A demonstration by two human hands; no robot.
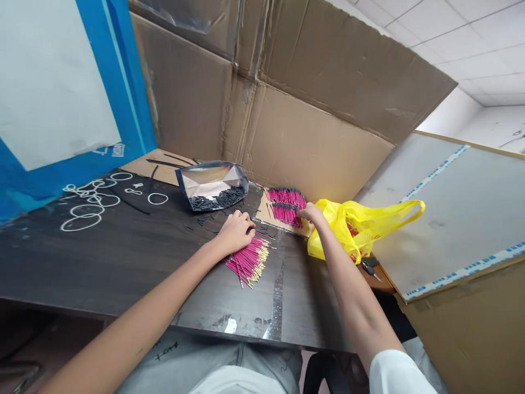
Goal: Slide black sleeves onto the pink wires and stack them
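Observation:
My left hand (235,232) rests with curled fingers at the upper end of a fanned pile of pink wires (248,260) with bare, gold-coloured ends. What its fingertips hold, if anything, is hidden. My right hand (310,212) reaches to the right edge of the rows of pink wires with black ends (286,207), its fingers bent together. Whether a wire is between them is too small to see. Just beyond the left hand stands an open dark box (191,189), lying on its side, with many short black tubes (221,198) inside. Some tubes lie loose in front of it.
A yellow plastic bag (328,224) stands close by my right forearm, with keys (369,265) near it. White rubber bands (86,213) lie on the dark table (143,251) at left. Cardboard panels (320,126) wall the back; a pale partition (451,208) stands right.

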